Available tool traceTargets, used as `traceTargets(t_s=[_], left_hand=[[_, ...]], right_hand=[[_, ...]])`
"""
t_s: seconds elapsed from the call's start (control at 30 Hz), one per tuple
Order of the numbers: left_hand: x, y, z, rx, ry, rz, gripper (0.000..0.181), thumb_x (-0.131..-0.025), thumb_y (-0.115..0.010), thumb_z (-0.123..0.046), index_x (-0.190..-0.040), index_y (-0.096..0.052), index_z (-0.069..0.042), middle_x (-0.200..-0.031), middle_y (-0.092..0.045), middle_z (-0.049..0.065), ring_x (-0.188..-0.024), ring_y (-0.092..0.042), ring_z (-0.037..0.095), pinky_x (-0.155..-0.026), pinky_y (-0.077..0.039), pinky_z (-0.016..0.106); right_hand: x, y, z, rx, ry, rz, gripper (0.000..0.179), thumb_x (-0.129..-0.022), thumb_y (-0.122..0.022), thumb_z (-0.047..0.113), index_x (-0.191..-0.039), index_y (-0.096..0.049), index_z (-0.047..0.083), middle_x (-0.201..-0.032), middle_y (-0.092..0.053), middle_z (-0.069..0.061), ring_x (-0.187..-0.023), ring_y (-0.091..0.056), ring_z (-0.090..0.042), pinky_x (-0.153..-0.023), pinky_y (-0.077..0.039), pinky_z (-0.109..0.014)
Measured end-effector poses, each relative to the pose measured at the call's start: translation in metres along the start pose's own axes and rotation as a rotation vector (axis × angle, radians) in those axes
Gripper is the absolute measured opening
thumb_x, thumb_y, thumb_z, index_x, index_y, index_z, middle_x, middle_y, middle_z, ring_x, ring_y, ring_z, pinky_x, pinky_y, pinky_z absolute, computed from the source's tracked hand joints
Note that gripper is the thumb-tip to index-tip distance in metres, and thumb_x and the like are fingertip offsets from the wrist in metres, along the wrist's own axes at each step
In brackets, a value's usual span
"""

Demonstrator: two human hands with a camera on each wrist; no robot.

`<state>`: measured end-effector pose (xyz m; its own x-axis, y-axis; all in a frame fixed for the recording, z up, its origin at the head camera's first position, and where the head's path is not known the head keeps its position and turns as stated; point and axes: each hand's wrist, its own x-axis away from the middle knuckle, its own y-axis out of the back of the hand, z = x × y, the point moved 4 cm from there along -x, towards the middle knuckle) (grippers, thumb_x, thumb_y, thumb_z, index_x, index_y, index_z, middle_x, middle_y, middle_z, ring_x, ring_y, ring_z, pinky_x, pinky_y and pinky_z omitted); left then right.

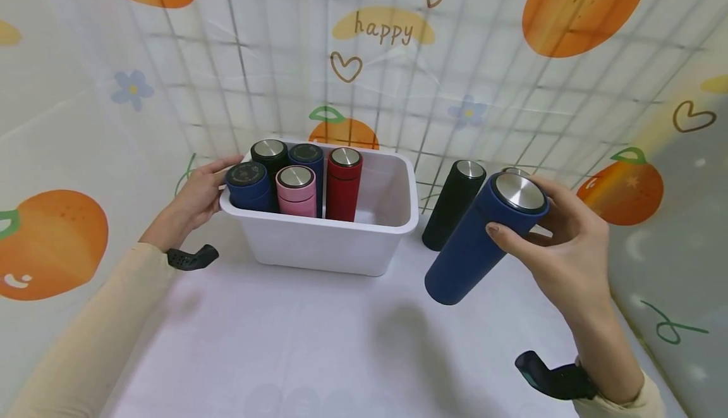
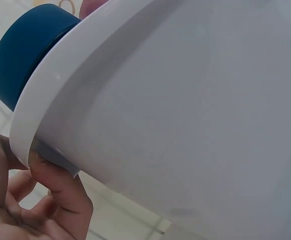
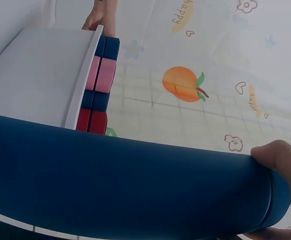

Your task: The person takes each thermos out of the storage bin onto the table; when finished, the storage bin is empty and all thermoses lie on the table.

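Note:
My right hand (image 1: 569, 247) grips a blue thermos bottle (image 1: 472, 247) near its silver-topped lid and holds it tilted above the table, right of a white plastic bin (image 1: 324, 247). In the right wrist view the thumb and fingers wrap the lid end of the blue thermos (image 3: 135, 185). My left hand (image 1: 196, 200) holds the bin's left rim, its fingers curled under the edge in the left wrist view. Inside the bin stand several thermoses: a red one (image 1: 343, 184), a pink one (image 1: 297, 193), a black one (image 1: 270, 152) and two blue ones.
A black thermos (image 1: 455, 206) stands on the table behind the held bottle. Another silver lid (image 1: 516, 170) shows partly behind it. A wire grid behind a printed sheet (image 1: 398, 102) rises at the back of the white table (image 1: 318, 336).

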<state>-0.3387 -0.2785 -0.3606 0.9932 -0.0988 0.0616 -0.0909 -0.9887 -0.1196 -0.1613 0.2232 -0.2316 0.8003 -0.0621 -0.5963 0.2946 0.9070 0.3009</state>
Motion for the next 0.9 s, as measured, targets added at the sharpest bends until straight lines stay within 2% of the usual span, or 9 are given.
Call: traceTargets(t_s=[0.07,0.5,0.9], left_hand=[[0.0,0.0,0.0,-0.002,0.0,-0.001,0.051,-0.11,-0.04,-0.018,-0.158,-0.028,-0.01,-0.104,-0.066,-0.006,-0.082,-0.072,0.011,-0.065,-0.059,0.026],[-0.002,0.001,0.0,0.01,0.002,-0.006,0.049,-0.11,-0.038,-0.015,-0.158,-0.03,-0.011,-0.101,-0.067,-0.005,-0.079,-0.072,0.011,-0.062,-0.059,0.025],[-0.003,0.001,0.0,0.014,0.002,-0.009,0.049,-0.109,-0.04,-0.016,-0.157,-0.032,-0.012,-0.103,-0.067,-0.004,-0.082,-0.072,0.011,-0.066,-0.059,0.026]], right_hand=[[0.001,0.001,-0.001,0.048,-0.009,-0.007,0.064,-0.072,-0.083,-0.011,-0.131,-0.065,0.007,-0.112,-0.069,-0.01,-0.091,-0.07,-0.02,-0.073,-0.058,-0.022],[0.007,0.017,-0.011,0.158,-0.049,-0.035,0.064,-0.074,-0.083,-0.009,-0.133,-0.064,0.009,-0.111,-0.07,-0.005,-0.09,-0.07,-0.016,-0.074,-0.057,-0.019],[0.009,0.044,-0.029,0.222,-0.133,-0.121,0.067,-0.074,-0.084,-0.008,-0.134,-0.063,0.012,-0.112,-0.068,-0.002,-0.092,-0.068,-0.012,-0.078,-0.053,-0.014]])
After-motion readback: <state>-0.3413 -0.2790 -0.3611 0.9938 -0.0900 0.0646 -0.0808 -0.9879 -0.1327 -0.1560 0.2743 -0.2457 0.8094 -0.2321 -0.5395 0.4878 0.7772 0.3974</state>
